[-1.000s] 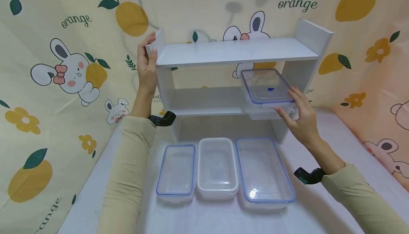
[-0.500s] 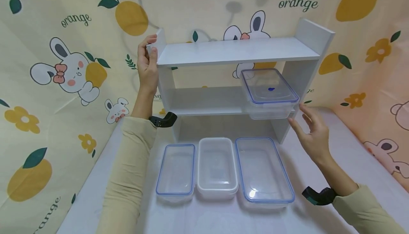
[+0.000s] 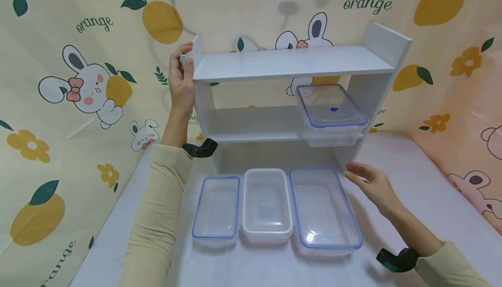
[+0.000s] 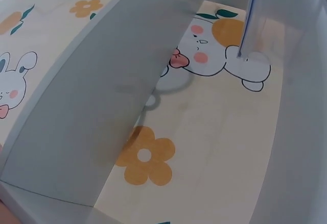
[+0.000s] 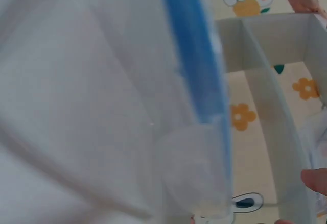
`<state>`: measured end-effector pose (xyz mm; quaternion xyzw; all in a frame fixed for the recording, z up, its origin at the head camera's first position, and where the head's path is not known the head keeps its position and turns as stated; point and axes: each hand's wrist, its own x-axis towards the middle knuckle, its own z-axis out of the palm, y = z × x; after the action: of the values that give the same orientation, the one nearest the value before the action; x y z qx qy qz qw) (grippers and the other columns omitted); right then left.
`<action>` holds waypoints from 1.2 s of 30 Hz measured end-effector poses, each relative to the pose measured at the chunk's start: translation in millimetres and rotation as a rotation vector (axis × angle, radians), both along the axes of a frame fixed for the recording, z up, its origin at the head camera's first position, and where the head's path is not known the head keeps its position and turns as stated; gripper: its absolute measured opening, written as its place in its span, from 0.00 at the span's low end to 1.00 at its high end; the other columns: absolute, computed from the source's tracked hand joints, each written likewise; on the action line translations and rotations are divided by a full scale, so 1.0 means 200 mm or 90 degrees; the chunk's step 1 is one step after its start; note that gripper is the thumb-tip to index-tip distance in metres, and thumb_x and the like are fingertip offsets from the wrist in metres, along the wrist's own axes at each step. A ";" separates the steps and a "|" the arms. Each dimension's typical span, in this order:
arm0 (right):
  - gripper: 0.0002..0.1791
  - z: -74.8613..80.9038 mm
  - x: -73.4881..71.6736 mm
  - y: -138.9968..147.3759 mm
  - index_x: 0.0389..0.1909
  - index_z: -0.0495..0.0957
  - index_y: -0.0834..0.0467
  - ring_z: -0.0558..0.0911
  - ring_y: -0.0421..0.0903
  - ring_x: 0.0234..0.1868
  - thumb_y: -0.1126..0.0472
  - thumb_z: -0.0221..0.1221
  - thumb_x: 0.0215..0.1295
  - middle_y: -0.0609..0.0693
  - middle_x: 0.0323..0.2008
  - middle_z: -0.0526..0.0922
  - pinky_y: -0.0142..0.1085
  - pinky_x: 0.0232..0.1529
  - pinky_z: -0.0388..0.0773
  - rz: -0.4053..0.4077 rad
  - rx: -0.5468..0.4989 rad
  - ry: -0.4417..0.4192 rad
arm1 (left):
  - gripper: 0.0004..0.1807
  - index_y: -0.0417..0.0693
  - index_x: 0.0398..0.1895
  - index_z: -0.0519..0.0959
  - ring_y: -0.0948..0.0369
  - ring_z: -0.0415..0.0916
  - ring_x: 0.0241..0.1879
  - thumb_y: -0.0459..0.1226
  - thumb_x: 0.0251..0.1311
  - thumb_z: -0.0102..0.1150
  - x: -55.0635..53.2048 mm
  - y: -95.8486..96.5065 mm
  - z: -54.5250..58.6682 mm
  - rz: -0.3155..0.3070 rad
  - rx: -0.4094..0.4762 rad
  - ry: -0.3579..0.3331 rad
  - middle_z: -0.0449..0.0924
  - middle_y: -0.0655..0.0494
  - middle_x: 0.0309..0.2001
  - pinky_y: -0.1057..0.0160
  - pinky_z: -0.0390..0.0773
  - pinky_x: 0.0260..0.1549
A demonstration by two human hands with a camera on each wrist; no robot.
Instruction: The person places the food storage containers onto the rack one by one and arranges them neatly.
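My left hand [image 3: 181, 78] grips the upper left side panel of a white shelf unit [image 3: 290, 64], thumb on the near side. On the right of its middle shelf sits a clear food container [image 3: 331, 113] with a dark-blue-rimmed lid, overhanging the front edge. Lower down, my right hand [image 3: 372, 187] is held with extended fingers near the foot of the right side panel, holding nothing. Whether its fingertips touch the panel I cannot tell. Nearest to it on the table stands a large blue-rimmed food container [image 3: 325, 208]; a blue rim [image 5: 196, 50] looms close in the right wrist view.
Left of the large container stand a white-lidded container [image 3: 267, 204] and a smaller blue-rimmed one [image 3: 216, 208], side by side on the white tablecloth [image 3: 274, 269]. A patterned cloth backdrop [image 3: 235, 8] rises behind the shelf unit.
My right hand has let go of the container on the middle shelf and moved down beside the shelf's lower right. That container stays in place. My left hand keeps its grip.
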<state>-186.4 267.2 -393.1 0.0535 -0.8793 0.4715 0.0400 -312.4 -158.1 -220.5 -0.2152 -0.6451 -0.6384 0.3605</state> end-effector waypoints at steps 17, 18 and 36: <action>0.32 -0.10 0.06 0.05 0.64 0.57 0.78 0.75 0.16 0.43 0.58 0.51 0.72 0.76 0.62 0.68 0.17 0.45 0.77 0.129 -0.062 -0.160 | 0.08 0.51 0.49 0.64 0.64 0.58 0.70 0.32 0.72 0.37 -0.01 0.00 -0.01 -0.009 -0.009 0.024 0.66 0.57 0.60 0.72 0.54 0.74; 0.32 -0.10 0.06 0.06 0.65 0.57 0.78 0.75 0.16 0.43 0.58 0.51 0.72 0.76 0.62 0.67 0.17 0.45 0.77 0.132 -0.063 -0.170 | 0.08 0.50 0.49 0.64 0.63 0.58 0.70 0.32 0.72 0.37 -0.01 0.00 -0.01 -0.011 -0.008 0.023 0.66 0.57 0.60 0.72 0.54 0.74; 0.39 -0.12 0.11 0.09 0.65 0.55 0.79 0.79 0.28 0.46 0.53 0.56 0.68 0.72 0.61 0.71 0.36 0.50 0.83 0.171 -0.037 -0.318 | 0.09 0.51 0.49 0.64 0.63 0.58 0.70 0.31 0.72 0.36 0.00 0.00 -0.01 -0.016 -0.016 0.033 0.66 0.55 0.61 0.71 0.54 0.74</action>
<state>-165.2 285.7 -418.0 0.0509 -0.8333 0.4959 -0.2391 -312.4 -158.4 -222.8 -0.2442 -0.6408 -0.6287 0.3667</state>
